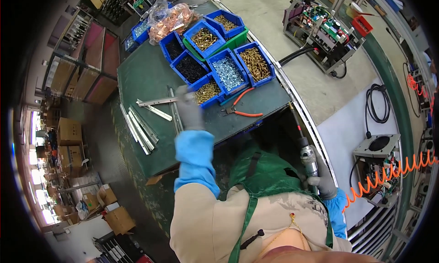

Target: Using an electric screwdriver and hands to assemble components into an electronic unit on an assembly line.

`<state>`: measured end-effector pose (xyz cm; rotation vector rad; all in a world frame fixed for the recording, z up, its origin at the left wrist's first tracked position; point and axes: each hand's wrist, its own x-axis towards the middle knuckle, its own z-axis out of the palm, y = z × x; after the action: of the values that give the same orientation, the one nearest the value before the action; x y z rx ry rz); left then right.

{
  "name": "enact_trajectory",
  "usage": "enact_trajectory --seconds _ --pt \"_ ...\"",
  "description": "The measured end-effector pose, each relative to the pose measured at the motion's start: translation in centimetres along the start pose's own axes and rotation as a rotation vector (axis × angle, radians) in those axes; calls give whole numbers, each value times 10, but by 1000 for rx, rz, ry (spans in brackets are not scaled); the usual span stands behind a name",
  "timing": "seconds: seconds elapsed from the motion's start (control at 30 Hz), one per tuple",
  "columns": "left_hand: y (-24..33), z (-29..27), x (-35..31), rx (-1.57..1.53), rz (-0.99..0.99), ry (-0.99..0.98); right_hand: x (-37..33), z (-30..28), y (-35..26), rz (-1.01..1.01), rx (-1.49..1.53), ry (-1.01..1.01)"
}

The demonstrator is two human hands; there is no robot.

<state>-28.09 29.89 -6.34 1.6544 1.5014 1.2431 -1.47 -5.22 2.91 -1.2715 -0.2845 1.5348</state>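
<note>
Grey-gloved, the right hand (323,180) grips a silver cylindrical power screwdriver (308,160) off the near right corner of the green worktop (148,73); the blurred left hand (188,108) meets a flat silver metal strip (157,101) toward the left edge, grip unclear. Firm end-holding should steady it.

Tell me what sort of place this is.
Probably an electronics assembly workshop: blue bins of small fasteners sit on a bench, the right hand holds a power driver, and open units show circuit boards.

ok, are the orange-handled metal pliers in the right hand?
No, the pliers lie on the green tabletop; the gloved right hand holds a silver screwdriver.
</note>
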Motion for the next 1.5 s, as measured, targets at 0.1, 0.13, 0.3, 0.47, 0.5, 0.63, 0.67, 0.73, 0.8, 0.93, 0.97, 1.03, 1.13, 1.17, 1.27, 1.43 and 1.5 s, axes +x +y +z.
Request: enact_trajectory --seconds 0.1,0.13,0.3,0.47,0.5,0.63,0.67,0.73,0.8,0.93,0.97,1.03,1.13,1.17,1.27,1.43,1.5 --pt "-53 -65 48 1072 34 44 -4 -8 4 -53 -9 64" --pt "-73 -75 61 1374 18 -54 -5 -8 2 -55 -48 78" --pt "-83 -70 103 1505 226 -551 -9 -29 2 -170 -280 84" --pt "-73 -95 155 717 -62 -53 -44 -46 12 -113 -76 119" --pt "-56 -66 150 820 287 201 -56 -51 22 -135 -50 192" --pt "119 14 75 -17 381 88 -103 -63 54 -213 78 316" --pt "134 48 59 -39 399 67 -102 -58 66 -196 103 366" --pt "178 123 -6 -728 181 -485 -125 -67 88 -237 166 398" --pt "212 187 -100 -829 362 -681 -149 -71 108 -239 221 487" --pt "195 284 -256 -818 258 -975 -193 -81 152 -384 238 588" --pt "188 293 -289 -699 315 -1055 -213 -80 153 -342 253 663" --pt "154 314 -334 -422 385 -1176 -247 -82 163 -350 240 773" --pt "157 310 -378 -437 678 -1137 -280 -84 193 -341 247 980" --pt "157 310 -385 -432 686 -1139 -286 -79 199 -320 371 975" --pt "212 294 -412 -455 1052 -1100 -309 -84 211 -309 490 991" --pt "351 262 -424 -335 1504 -1013 -302 -90 248 -423 512 964" --pt "372 272 -430 -348 1598 -970 -298 -90 240 -467 546 934"
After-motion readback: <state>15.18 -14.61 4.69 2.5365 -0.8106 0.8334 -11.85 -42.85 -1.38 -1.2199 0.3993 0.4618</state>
